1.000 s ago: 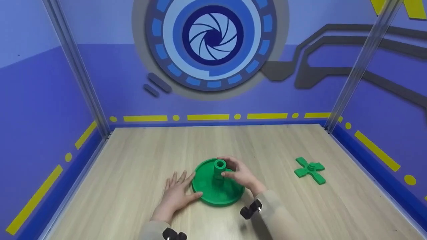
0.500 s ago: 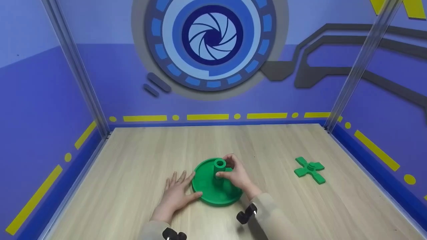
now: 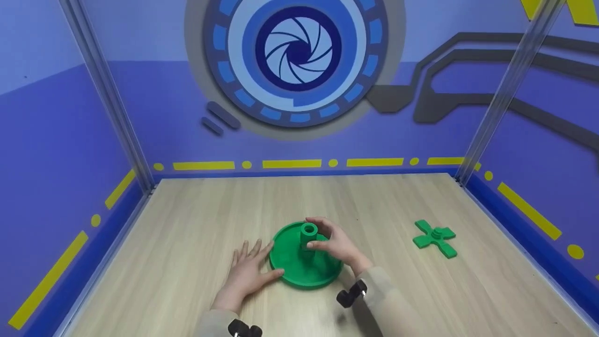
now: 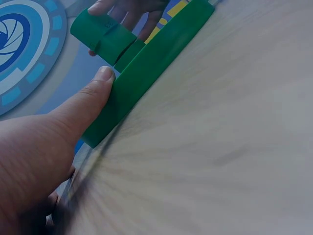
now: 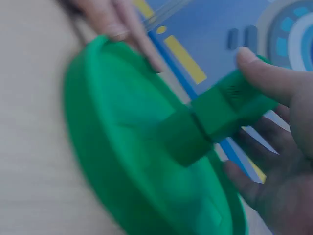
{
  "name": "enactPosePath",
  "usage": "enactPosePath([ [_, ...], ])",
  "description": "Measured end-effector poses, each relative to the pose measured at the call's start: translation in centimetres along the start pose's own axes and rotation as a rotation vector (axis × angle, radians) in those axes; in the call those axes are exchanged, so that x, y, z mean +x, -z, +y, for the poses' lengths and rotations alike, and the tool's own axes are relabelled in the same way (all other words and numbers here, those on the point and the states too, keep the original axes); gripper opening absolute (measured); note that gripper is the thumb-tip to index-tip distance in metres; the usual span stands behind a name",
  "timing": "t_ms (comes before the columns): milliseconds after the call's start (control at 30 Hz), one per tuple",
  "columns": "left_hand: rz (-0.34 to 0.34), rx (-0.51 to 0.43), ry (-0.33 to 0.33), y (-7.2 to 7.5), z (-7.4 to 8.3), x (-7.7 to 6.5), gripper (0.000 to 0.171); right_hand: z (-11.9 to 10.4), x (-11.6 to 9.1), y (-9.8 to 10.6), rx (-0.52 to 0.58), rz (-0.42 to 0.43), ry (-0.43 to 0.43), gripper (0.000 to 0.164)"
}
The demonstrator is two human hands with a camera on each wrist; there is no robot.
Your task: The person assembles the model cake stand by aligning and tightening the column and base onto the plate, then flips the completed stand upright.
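A round green dish (image 3: pixel 292 274) with a raised rim lies on the table. From its middle rises a green tube (image 3: pixel 309 231) with a hollow top. In the right wrist view the tube (image 5: pixel 225 107) shows a narrow gap above a thicker green base (image 5: pixel 186 137). My right hand (image 3: pixel 337 243) holds the tube, thumb on the near side and fingers round the far side. My left hand (image 3: pixel 245 278) lies at the dish's left edge with spread, straight fingers. Its thumb (image 4: pixel 93 95) touches the dish's outer wall in the left wrist view.
A green four-armed cross piece (image 3: pixel 435 238) with a short central stud lies on the right of the wooden table (image 3: pixel 210 201). Blue and purple panels (image 3: pixel 154 117) enclose the table at the back and both sides, with metal posts at the corners.
My right hand has turned about the tube, first one way and then back, its fingers and wrist shifting. The left hand, the dish and the cross piece stay in place.
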State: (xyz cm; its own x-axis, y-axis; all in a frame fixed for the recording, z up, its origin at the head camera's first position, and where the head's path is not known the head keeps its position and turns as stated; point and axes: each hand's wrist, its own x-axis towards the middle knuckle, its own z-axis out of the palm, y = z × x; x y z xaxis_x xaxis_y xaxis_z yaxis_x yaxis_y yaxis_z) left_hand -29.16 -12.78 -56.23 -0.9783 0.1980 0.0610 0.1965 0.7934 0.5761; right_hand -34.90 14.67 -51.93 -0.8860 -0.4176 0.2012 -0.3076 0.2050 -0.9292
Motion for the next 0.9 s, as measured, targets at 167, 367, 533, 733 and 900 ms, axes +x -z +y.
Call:
enactPosePath([
  [167, 0.006, 0.004, -0.005, 0.0, 0.0, 0.0, 0.089, -0.4, 0.1, 0.8, 0.021, -0.118, -0.004, 0.063],
  [367, 0.015, 0.000, -0.010, 0.1, 0.2, -0.1, 0.090, -0.5, 0.0, 0.6, -0.005, -0.090, -0.040, 0.053],
  [533, 0.018, 0.001, -0.009, 0.1, 0.2, -0.1, 0.089, -0.3, 0.0, 0.0, -0.039, -0.022, -0.047, 0.049],
  [733, 0.012, 0.011, -0.006, 0.1, 0.2, 0.0, 0.089, 0.1, -0.2, -0.7, -0.086, 0.087, -0.016, 0.048],
  [900, 0.012, 0.020, -0.006, 0.2, 0.2, 0.0, 0.089, 0.3, -0.2, -1.5, -0.123, 0.185, -0.015, 0.051],
])
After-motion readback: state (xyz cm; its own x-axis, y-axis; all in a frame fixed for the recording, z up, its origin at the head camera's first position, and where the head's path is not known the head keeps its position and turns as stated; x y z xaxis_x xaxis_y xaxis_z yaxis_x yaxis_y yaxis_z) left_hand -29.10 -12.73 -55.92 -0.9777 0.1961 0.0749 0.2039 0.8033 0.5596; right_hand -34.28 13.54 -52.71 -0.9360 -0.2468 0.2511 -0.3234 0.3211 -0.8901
